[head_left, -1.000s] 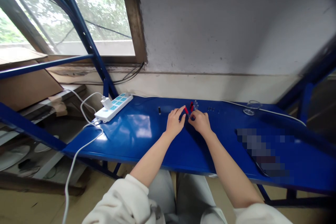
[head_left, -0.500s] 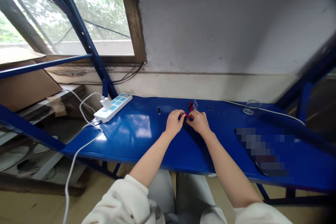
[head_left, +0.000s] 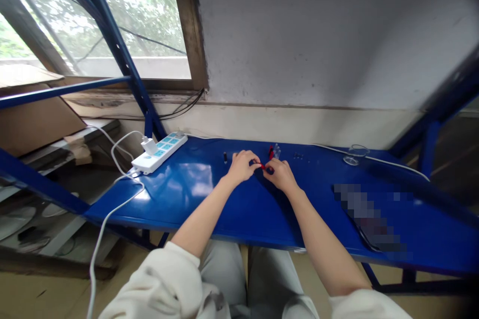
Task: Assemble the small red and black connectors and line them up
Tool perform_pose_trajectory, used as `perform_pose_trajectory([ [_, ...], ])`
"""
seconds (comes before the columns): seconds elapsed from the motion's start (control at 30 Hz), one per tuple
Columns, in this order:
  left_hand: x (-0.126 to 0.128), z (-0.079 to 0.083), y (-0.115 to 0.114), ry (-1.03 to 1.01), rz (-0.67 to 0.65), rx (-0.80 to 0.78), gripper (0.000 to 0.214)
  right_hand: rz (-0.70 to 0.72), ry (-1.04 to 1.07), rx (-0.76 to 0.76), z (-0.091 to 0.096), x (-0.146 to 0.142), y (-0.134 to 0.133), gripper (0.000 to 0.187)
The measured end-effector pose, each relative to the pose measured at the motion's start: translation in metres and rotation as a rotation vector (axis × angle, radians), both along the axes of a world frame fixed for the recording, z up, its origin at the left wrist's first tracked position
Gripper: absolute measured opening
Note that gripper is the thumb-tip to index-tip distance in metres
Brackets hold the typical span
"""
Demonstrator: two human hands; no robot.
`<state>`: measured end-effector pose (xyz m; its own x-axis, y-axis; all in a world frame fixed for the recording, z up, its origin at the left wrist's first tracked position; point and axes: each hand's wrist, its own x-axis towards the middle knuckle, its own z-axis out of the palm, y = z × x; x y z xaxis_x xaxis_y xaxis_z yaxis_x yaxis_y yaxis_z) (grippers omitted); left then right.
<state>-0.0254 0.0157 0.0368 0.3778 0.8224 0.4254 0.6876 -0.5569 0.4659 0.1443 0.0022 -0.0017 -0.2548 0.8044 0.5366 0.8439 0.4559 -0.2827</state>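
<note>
My left hand (head_left: 241, 165) and my right hand (head_left: 279, 175) meet over the middle of the blue metal shelf (head_left: 209, 199). Both have their fingers curled and pinch a small red piece (head_left: 262, 166) between them. Just behind the hands stand a few small red and clear parts (head_left: 274, 151). A small black part (head_left: 225, 157) stands to the left of my left hand. Tiny dark parts (head_left: 301, 156) lie to the right behind my right hand.
A white power strip (head_left: 159, 152) with a plugged-in adapter and white cable (head_left: 112, 209) lies at the shelf's left rear. A clear round dish (head_left: 355, 154) and a thin white wire (head_left: 396, 164) sit at the right rear. Blue frame posts (head_left: 112, 35) rise left and right.
Both hands have closed in on the red piece and shifted slightly left; the left fingers, spread a second ago, are now curled around it.
</note>
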Motion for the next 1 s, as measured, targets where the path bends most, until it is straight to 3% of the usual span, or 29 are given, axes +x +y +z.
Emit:
perform_pose_trajectory([
  [0.17,-0.029,0.046,0.031,0.146,0.085,0.072,0.006,0.038,0.085,0.002,0.002,-0.003,-0.001,0.02],
  [0.27,-0.045,0.056,0.047,0.288,0.13,0.044,0.006,0.047,0.093,-0.046,0.002,-0.003,-0.001,0.021],
  [0.57,-0.061,0.027,0.057,0.48,0.142,-0.042,0.006,0.054,0.098,-0.1,0.0,-0.004,-0.001,0.026],
  [1.0,-0.072,0.026,0.06,0.5,0.164,-0.054,0.005,0.082,0.129,-0.09,-0.002,-0.005,0.0,0.025],
])
